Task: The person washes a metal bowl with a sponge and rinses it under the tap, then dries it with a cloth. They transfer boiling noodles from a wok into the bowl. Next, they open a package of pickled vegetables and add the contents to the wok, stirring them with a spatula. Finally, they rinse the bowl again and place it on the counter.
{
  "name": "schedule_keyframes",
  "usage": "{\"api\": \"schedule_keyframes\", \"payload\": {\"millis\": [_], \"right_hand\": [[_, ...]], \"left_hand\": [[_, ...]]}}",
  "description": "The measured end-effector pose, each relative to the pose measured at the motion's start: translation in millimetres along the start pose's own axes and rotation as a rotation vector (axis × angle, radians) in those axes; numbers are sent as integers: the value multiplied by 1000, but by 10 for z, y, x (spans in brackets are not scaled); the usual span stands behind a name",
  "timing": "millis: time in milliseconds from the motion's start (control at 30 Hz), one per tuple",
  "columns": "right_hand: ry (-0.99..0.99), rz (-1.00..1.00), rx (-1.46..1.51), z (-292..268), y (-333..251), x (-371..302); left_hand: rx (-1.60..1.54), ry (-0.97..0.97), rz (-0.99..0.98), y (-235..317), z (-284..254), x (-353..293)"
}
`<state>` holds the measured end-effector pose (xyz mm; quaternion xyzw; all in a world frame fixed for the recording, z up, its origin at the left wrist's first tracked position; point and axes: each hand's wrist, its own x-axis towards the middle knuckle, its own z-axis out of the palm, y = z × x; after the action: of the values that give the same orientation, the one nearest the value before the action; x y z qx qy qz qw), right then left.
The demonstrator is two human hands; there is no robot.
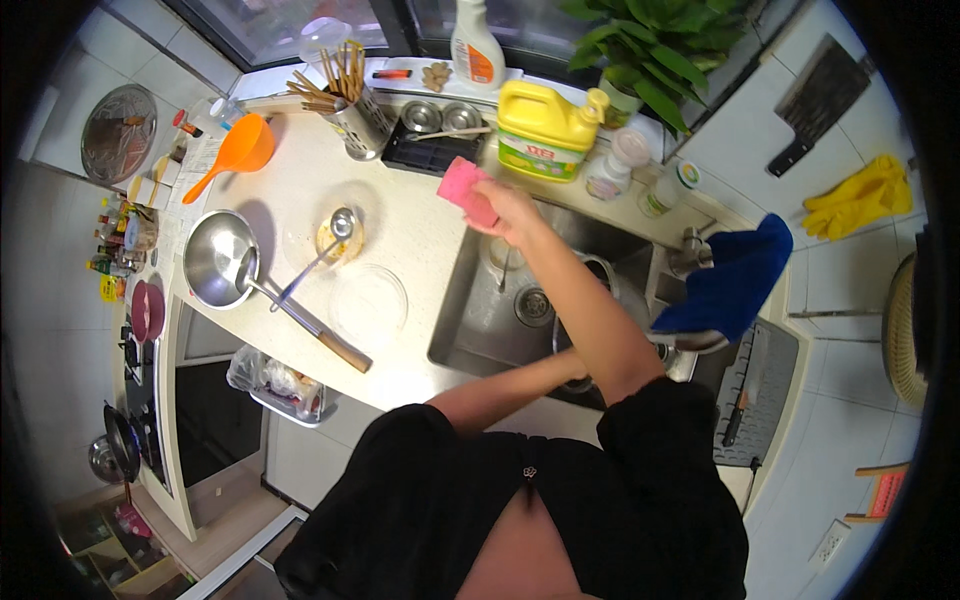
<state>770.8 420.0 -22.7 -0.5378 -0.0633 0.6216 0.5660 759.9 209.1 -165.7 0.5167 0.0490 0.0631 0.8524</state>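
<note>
A pink dishcloth [463, 188] is gripped in my right hand [513, 214], raised over the back left corner of the steel sink [455, 335]. My left hand [580, 368] reaches into the sink's front part, beside the rim of a round metal vessel; my right forearm crosses over it and hides its fingers. That vessel is largely covered by the same forearm. At the back left of the sink stands a clear glass [493, 258] with a spoon-like handle in it. The round drain [534, 307] shows in the middle.
Left on the counter lie a steel bowl [207, 262], a wooden-handled ladle [345, 352], a glass lid [368, 308] and a small bowl [350, 248] with a spoon. Behind stand a yellow jug [545, 135] and a chopstick holder [360, 128]. A blue cloth [735, 275] hangs right by the tap.
</note>
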Motion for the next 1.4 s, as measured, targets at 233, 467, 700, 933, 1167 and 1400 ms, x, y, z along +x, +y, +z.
{"api": "schedule_keyframes", "payload": {"millis": [233, 467, 700, 933, 1167, 1400], "right_hand": [[333, -248, -601, 107, -97, 1132], [447, -395, -923, 325, -96, 794], [-110, -466, -543, -288, 492, -1710], [743, -761, -687, -1705, 972, -2480], [567, -995, -989, -2569, 1141, -1289], [673, -1205, -1238, -2365, 1127, -804]], "left_hand": [[116, 107, -112, 380, 161, -121], [297, 215, -129, 509, 193, -238], [285, 349, -302, 695, 160, -64], [685, 451, -7, 686, 360, -40], [745, 367, 98, 639, 139, -51], [739, 289, -117, 889, -213, -212]]}}
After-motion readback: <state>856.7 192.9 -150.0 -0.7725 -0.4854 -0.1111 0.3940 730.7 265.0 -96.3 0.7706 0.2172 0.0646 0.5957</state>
